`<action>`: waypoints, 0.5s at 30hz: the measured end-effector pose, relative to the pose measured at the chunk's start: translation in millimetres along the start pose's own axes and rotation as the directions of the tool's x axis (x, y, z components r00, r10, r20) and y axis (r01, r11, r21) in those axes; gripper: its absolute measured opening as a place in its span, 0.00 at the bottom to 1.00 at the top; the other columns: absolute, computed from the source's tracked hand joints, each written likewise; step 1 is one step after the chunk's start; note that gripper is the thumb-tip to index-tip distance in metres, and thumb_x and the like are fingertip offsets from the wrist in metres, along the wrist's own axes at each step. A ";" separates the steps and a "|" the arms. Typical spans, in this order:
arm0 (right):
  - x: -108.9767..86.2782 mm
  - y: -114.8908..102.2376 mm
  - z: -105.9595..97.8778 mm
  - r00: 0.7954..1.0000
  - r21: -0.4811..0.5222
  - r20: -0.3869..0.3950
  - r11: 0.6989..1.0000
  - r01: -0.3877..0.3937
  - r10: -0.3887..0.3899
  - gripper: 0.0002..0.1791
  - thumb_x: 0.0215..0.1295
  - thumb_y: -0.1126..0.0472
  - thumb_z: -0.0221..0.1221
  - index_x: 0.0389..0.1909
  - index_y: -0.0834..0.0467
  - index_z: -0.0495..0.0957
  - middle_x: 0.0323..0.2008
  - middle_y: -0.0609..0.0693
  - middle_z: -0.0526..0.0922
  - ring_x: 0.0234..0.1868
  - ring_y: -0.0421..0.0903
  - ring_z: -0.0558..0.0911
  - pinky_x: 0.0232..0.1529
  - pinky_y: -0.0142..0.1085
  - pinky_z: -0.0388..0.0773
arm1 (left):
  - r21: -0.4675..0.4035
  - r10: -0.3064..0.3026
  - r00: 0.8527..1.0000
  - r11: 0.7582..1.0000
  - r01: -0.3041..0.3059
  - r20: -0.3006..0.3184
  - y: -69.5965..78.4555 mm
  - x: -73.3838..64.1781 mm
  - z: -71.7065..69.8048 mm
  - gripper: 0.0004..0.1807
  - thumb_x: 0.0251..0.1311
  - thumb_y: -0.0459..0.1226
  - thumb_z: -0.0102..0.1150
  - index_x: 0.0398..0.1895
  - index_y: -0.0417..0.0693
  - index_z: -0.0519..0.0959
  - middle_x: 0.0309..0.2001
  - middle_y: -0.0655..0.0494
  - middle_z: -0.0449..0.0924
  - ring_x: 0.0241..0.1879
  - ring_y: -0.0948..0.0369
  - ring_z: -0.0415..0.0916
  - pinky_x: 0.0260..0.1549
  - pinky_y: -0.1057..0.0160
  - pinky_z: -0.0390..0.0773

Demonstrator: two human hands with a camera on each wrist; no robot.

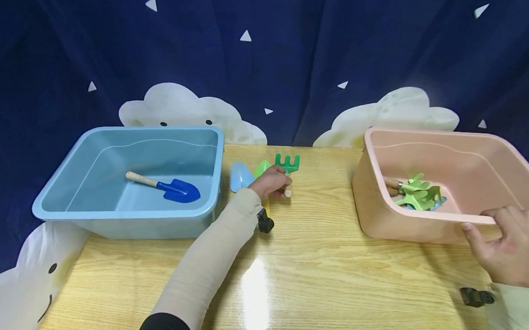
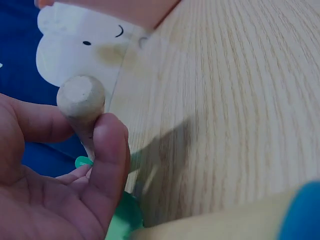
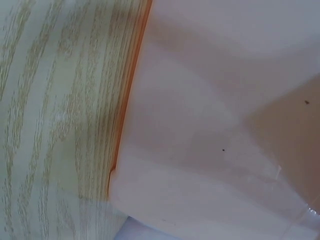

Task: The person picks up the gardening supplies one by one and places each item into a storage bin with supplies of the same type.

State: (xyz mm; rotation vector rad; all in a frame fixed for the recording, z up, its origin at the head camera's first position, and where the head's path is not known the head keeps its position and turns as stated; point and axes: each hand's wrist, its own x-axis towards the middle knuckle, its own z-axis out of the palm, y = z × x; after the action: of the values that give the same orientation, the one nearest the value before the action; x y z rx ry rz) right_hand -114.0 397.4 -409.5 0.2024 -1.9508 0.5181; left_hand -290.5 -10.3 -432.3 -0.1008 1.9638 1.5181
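My left hand (image 1: 270,181) pinches the pale wooden handle of a small green rake (image 1: 288,162), tines pointing away from me. In the left wrist view the rounded handle end (image 2: 80,97) sits between thumb and fingers. Beside that hand on the table lie a light blue scoop (image 1: 240,176) and a light green tool (image 1: 262,168), partly hidden by the hand. My right hand (image 1: 509,237) grips the front rim of a pink bin (image 1: 423,216), thumb outside and fingers over the edge. The right wrist view shows just the bin wall (image 3: 200,130) and table.
A blue bin (image 1: 127,216) on the left holds a blue trowel (image 1: 180,191) with a wooden handle. Several light green tools (image 1: 417,197) and wooden handles lie in the pink bin. Behind the wooden table (image 1: 313,267) hangs a dark blue curtain (image 1: 288,51).
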 end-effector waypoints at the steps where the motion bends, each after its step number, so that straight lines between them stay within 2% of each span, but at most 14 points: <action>1: -1.4 1.1 -0.4 1.000 -0.007 0.008 1.000 -0.003 0.003 0.41 0.42 0.28 0.58 0.17 0.69 0.74 0.18 0.64 0.70 0.25 0.61 0.59 0.53 0.38 0.55 | -0.004 -0.002 1.000 1.000 0.002 0.001 -0.4 0.8 0.8 0.30 0.60 0.35 0.50 0.65 0.48 0.54 0.50 0.44 0.69 0.25 0.61 0.74 0.43 0.56 0.78; 6: -6.0 5.4 -2.5 0.999 -0.041 0.041 0.999 -0.011 0.013 0.41 0.43 0.28 0.56 0.19 0.69 0.75 0.20 0.65 0.72 0.26 0.62 0.61 0.53 0.48 0.55 | -0.006 0.000 1.000 1.000 0.000 0.002 -1.9 4.0 3.6 0.32 0.58 0.34 0.52 0.65 0.47 0.54 0.50 0.43 0.69 0.25 0.61 0.74 0.38 0.59 0.79; 10: -6.6 6.1 -3.2 0.999 -0.039 0.030 0.999 -0.014 0.016 0.41 0.43 0.28 0.56 0.19 0.69 0.75 0.20 0.65 0.72 0.26 0.63 0.61 0.55 0.46 0.55 | -0.008 0.005 1.000 1.000 -0.005 0.013 -1.9 5.5 4.9 0.32 0.58 0.33 0.53 0.65 0.47 0.55 0.49 0.44 0.70 0.26 0.61 0.75 0.32 0.63 0.80; 11: -6.2 6.1 -3.4 0.999 -0.038 0.029 0.999 -0.011 0.012 0.41 0.43 0.28 0.56 0.19 0.69 0.75 0.20 0.65 0.72 0.26 0.63 0.61 0.53 0.47 0.56 | -0.010 0.003 1.000 1.000 -0.003 0.019 -1.8 5.6 5.1 0.32 0.58 0.33 0.54 0.65 0.46 0.55 0.49 0.43 0.70 0.26 0.61 0.75 0.31 0.63 0.80; 15: -4.1 5.1 -2.8 0.999 -0.039 0.031 0.999 -0.007 0.008 0.41 0.43 0.28 0.56 0.19 0.69 0.75 0.19 0.65 0.72 0.26 0.63 0.61 0.55 0.44 0.55 | -0.016 -0.013 0.999 1.000 0.013 0.046 -2.5 5.8 4.3 0.34 0.57 0.33 0.55 0.66 0.47 0.54 0.51 0.43 0.70 0.28 0.61 0.76 0.34 0.63 0.81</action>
State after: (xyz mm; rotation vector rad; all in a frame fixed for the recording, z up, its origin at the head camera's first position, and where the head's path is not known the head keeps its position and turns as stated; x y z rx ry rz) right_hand -111.9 402.8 -413.5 0.1793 -1.9909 0.4841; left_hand -292.1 -5.5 -438.0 -0.0848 1.9115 1.5152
